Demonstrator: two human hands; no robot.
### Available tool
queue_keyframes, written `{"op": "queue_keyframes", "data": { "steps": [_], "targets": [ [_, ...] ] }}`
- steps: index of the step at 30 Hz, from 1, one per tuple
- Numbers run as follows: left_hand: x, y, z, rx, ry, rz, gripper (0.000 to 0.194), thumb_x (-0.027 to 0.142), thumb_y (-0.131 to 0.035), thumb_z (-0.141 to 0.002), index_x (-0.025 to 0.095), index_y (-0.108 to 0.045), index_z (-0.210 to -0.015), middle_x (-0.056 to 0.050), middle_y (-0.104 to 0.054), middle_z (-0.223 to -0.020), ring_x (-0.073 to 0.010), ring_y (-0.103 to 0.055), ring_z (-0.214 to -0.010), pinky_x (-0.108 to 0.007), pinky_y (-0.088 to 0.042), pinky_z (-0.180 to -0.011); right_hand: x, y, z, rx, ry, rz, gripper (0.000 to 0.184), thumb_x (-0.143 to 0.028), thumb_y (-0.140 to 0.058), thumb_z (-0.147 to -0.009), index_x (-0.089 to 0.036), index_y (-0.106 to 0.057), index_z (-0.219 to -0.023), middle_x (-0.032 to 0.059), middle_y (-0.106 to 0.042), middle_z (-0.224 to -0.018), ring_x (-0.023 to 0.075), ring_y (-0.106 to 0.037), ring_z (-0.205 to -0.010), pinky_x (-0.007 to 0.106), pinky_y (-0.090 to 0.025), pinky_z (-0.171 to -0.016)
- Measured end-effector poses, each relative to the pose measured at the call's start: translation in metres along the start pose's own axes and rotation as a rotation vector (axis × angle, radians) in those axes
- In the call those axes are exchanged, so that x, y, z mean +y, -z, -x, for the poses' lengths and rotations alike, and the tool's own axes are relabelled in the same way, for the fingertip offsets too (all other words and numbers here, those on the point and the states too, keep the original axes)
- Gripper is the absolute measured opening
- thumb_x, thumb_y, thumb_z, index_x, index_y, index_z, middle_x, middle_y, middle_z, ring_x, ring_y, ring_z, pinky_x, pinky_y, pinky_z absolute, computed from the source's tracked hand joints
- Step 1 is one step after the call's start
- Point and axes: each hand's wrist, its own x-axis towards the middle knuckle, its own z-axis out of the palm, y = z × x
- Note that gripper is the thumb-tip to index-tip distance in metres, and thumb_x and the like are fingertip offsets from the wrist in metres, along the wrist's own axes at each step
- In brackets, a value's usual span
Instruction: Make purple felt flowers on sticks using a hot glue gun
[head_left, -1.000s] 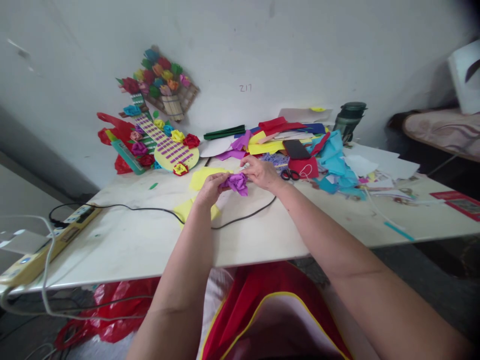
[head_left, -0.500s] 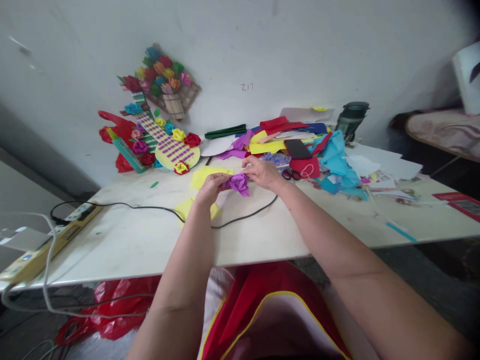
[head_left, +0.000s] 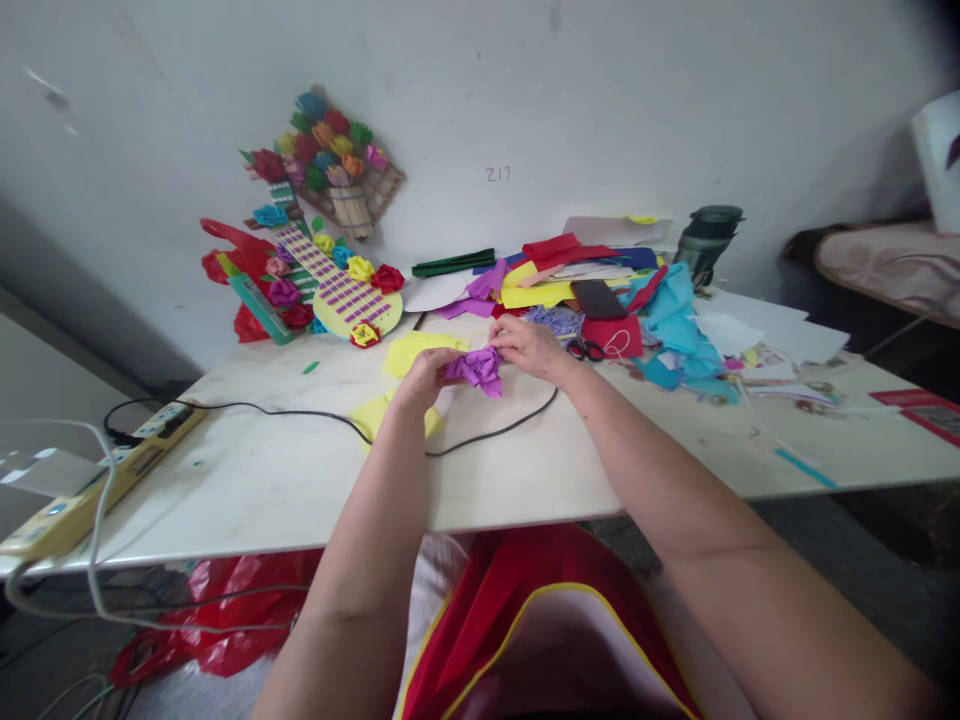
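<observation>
Between both hands, a purple paper flower (head_left: 478,370) is held a little above the white table (head_left: 517,480). My left hand (head_left: 431,377) is closed on its left side, with the fingertips partly hidden behind the petals. On the right edge, my right hand (head_left: 529,347) pinches the paper between thumb and fingers. Yellow paper pieces (head_left: 420,350) lie just behind and below my left hand. A black cable (head_left: 495,437) runs across the table in front of the flower.
Scissors (head_left: 585,349), a phone (head_left: 598,298) and crumpled blue paper (head_left: 679,320) lie to the right. A dark green bottle (head_left: 705,243) stands by the wall. Paper-flower crafts, including a yellow guitar shape (head_left: 356,305), lean at back left. A power strip (head_left: 112,480) sits at the left edge.
The flower's petals have shifted slightly between the fingers, and both hands keep their hold. The whole view has moved very slightly.
</observation>
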Motion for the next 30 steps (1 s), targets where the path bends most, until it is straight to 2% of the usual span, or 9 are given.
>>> {"op": "queue_keyframes", "data": {
  "steps": [5,9,16,21,23,26,28,30],
  "targets": [
    [-0.001,0.000,-0.001,0.038,-0.005,-0.015,0.026,0.033,-0.075,-0.048,0.011,-0.065,-0.059,0.000,-0.055,-0.053,-0.0127,-0.053,-0.053,-0.031,-0.052,-0.059,0.000,-0.001,0.000,-0.012,-0.023,0.026,0.028,-0.019,-0.050,-0.088,-0.022,-0.076,-0.100,0.0061,-0.068,-0.107,0.0175,-0.061,-0.088,0.026,-0.039,-0.067],
    [-0.005,0.004,-0.004,0.002,-0.037,-0.057,0.029,0.034,-0.078,-0.049,0.011,-0.067,-0.062,0.000,-0.057,-0.055,-0.0113,-0.052,-0.053,-0.027,-0.048,-0.056,0.002,-0.003,-0.001,-0.040,-0.020,0.034,0.030,-0.019,-0.050,-0.089,-0.022,-0.076,-0.102,0.0070,-0.069,-0.102,0.0182,-0.061,-0.086,0.027,-0.039,-0.067],
    [-0.004,0.005,-0.002,-0.080,-0.116,-0.111,0.039,0.047,-0.082,-0.055,0.013,-0.064,-0.060,-0.001,-0.058,-0.054,-0.0118,-0.054,-0.055,-0.029,-0.051,-0.063,0.010,-0.006,-0.002,-0.032,0.015,-0.056,0.030,-0.021,-0.050,-0.090,-0.022,-0.076,-0.102,0.0064,-0.068,-0.095,0.0174,-0.062,-0.085,0.027,-0.042,-0.071],
    [-0.005,0.005,-0.003,-0.034,-0.216,-0.204,0.043,0.052,-0.081,-0.057,0.012,-0.070,-0.066,-0.004,-0.064,-0.059,-0.0141,-0.058,-0.060,-0.029,-0.050,-0.067,0.013,-0.010,-0.001,-0.021,0.001,-0.098,0.029,-0.021,-0.050,-0.090,-0.021,-0.076,-0.102,0.0065,-0.068,-0.093,0.0178,-0.062,-0.085,0.028,-0.044,-0.073],
    [-0.006,0.006,-0.004,-0.015,-0.253,-0.234,0.042,0.053,-0.079,-0.059,0.012,-0.071,-0.066,-0.003,-0.064,-0.059,-0.0140,-0.058,-0.060,-0.028,-0.049,-0.067,0.011,-0.012,-0.001,0.045,0.006,-0.078,0.029,-0.021,-0.050,-0.090,-0.021,-0.076,-0.102,0.0072,-0.068,-0.097,0.0187,-0.061,-0.087,0.029,-0.045,-0.074],
    [-0.006,0.007,-0.005,0.034,-0.298,-0.227,0.041,0.053,-0.077,-0.062,0.012,-0.070,-0.064,-0.002,-0.062,-0.057,-0.0130,-0.056,-0.058,-0.028,-0.048,-0.066,0.005,-0.014,-0.001,0.245,0.021,0.002,0.029,-0.024,-0.050,-0.090,-0.019,-0.075,-0.104,0.0105,-0.067,-0.104,0.0222,-0.058,-0.097,0.033,-0.046,-0.082],
    [-0.004,0.007,-0.005,0.082,-0.334,-0.208,0.040,0.053,-0.076,-0.063,0.013,-0.069,-0.064,-0.002,-0.062,-0.057,-0.0126,-0.055,-0.058,-0.028,-0.048,-0.066,0.000,-0.013,0.000,0.347,0.009,0.062,0.031,-0.029,-0.047,-0.093,-0.016,-0.074,-0.100,0.0121,-0.067,-0.100,0.0233,-0.056,-0.096,0.035,-0.045,-0.084],
    [-0.002,0.007,-0.005,0.134,-0.372,-0.213,0.039,0.051,-0.075,-0.064,0.013,-0.068,-0.062,-0.001,-0.061,-0.056,-0.0120,-0.054,-0.058,-0.027,-0.047,-0.066,-0.005,-0.010,0.002,0.369,-0.027,0.113,0.037,-0.032,-0.041,-0.095,-0.016,-0.074,-0.091,0.0124,-0.067,-0.092,0.0234,-0.056,-0.090,0.035,-0.044,-0.082]
  ]
}}
